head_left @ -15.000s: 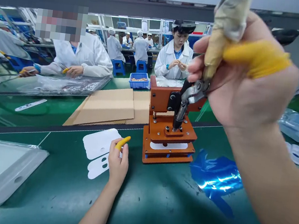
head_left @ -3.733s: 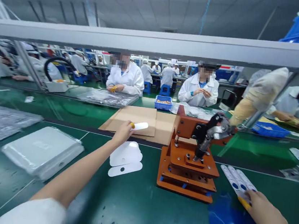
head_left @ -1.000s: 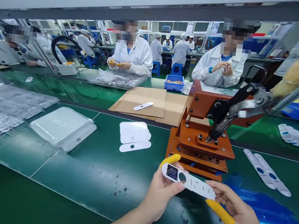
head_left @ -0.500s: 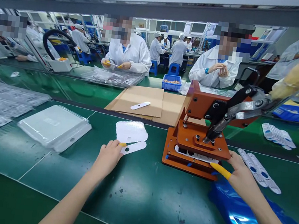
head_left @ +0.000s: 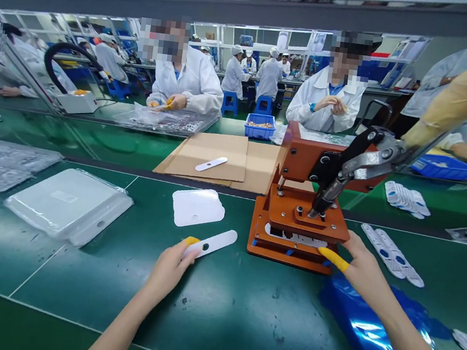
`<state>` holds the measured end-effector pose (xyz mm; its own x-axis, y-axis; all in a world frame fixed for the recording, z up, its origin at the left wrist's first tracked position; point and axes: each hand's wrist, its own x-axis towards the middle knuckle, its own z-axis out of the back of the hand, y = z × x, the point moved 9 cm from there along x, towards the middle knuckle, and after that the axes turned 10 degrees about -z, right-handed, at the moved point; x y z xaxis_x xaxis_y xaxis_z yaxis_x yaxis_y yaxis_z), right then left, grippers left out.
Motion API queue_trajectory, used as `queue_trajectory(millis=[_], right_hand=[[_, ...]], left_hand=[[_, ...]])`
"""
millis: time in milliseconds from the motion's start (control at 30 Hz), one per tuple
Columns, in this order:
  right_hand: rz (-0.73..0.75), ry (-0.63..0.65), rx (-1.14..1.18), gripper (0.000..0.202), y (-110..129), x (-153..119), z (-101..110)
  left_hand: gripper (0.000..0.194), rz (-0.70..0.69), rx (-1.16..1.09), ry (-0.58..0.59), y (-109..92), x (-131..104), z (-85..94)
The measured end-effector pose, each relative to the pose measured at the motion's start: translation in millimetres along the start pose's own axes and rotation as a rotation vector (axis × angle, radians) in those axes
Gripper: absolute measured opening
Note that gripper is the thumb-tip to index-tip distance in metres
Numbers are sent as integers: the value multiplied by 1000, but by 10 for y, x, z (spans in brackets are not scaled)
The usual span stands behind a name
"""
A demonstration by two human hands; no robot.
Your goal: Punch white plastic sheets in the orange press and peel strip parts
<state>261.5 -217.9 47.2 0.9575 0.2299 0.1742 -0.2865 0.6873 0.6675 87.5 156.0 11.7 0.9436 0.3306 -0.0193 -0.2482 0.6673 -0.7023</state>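
My left hand [head_left: 173, 267], with a yellow finger cover, pinches one end of a long white strip [head_left: 219, 242] with a round hole. Behind it a stack of white pieces [head_left: 197, 207] lies on the green bench. At the orange press [head_left: 301, 212], my right hand [head_left: 351, 255] reaches into the right side, its yellow-covered finger along the lower plate and other fingertips partly hidden behind the upper plate. Between the plates sits a white strip [head_left: 300, 239] with dark openings. Whether my right fingers grip that strip is unclear.
A wrapped white pack [head_left: 71, 200] lies left. Cardboard [head_left: 219, 150] with one white strip is behind. Blue film [head_left: 372, 328] and finished-looking strips [head_left: 394, 254] are at the right. Two people in white coats sit opposite. The press lever [head_left: 459, 106] rises at upper right.
My left hand has drawn the white strip away from the stack, towards me and to the right. My right hand stays at the press. The whole view has shifted slightly.
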Motion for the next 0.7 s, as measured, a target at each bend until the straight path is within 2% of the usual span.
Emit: queue_trajectory(millis=[67, 133, 200, 267, 300, 367, 467, 533, 600, 700], right_hand=[[-9, -126, 16, 50, 20, -194, 110], [0, -172, 71, 41, 104, -444, 122], [48, -51, 143, 45, 270, -667, -31], [98, 114, 180, 52, 445, -834, -216], [111, 155, 178, 50, 504, -885, -265], [111, 157, 158, 42, 544, -916, -272], [92, 122, 147, 37, 476, -873, -187], [91, 107, 143, 38, 385, -819, -121], [93, 62, 116, 38, 263, -733, -43], [62, -25, 90, 39, 34, -523, 51]], left_hand=[[45, 62, -154, -58, -28, -64, 22], [47, 59, -284, -13, -230, -81, -32], [45, -39, -324, 127, -608, -51, -180], [42, -159, -322, 282, -1008, -11, -396], [41, -205, -331, 345, -1173, 8, -511], [40, -257, -363, 425, -1402, 48, -710], [41, -289, -396, 481, -1546, 88, -911], [41, -300, -406, 480, -1556, 112, -964], [40, -301, -396, 406, -1507, 166, -930], [34, -324, -322, 107, -1375, 296, -677]])
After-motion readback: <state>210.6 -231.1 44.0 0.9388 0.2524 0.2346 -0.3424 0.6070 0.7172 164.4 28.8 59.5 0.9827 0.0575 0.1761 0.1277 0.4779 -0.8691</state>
